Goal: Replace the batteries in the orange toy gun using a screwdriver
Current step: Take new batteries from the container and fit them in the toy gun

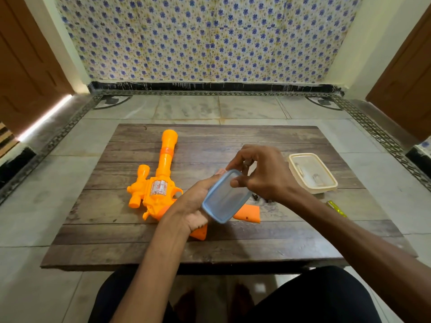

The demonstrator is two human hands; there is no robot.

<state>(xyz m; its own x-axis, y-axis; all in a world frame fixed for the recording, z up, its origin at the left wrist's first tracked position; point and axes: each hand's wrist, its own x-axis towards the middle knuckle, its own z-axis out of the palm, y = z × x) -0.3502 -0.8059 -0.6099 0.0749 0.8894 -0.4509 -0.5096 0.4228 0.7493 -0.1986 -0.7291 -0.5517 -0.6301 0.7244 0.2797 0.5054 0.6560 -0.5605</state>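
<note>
The orange toy gun (161, 178) lies on the wooden board (210, 243), barrel pointing away, its grip partly hidden under my arms. My left hand (198, 201) holds a blue-rimmed lid (225, 197) tilted above the gun's grip. My right hand (263, 173) is over the lid's far edge, fingers pinched on a small grey object that may be a battery. An orange cover piece (248, 214) lies just right of the lid. The yellow screwdriver (335, 207) rests on the board beyond my right forearm.
An open cream plastic box (312, 172) with small items inside stands at the board's right. A few small dark bits (258, 198) lie below my right hand. The board sits on a tiled floor; my knees are at its near edge.
</note>
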